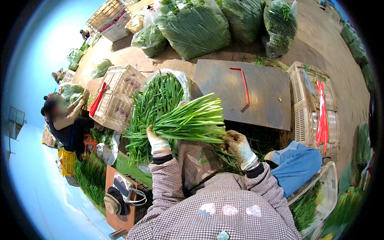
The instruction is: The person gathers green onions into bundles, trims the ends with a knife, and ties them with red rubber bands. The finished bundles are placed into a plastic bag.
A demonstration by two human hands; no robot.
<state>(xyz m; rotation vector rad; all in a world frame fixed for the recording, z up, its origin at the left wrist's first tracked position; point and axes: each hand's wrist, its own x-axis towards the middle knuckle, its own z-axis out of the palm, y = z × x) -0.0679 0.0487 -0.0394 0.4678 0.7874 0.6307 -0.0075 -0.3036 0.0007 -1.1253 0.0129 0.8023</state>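
Observation:
My left hand (157,140), in a soiled light glove, grips the green leaf end of a bundle of garlic chives (189,121). The pale stalk ends point up and right. At their lower right corner is my right hand (238,147), also gloved, its fingers curled at the stalk ends; whether it pinches a stalk, I cannot tell. Loose leaves hang below it over my checked apron. Behind my left hand, a clear plastic bag (187,85) holds many more long green leaves (163,93). A bent red strip (244,85) lies on the dark board (216,87) beyond my hands.
Plastic crates stand left (120,96) and right (297,120), with red ties (98,100) on the left one and more red ties (322,120) on the right one. Large bags of greens (195,30) stand beyond. A co-worker (64,129) sits at left. A white basket (330,186) is at lower right.

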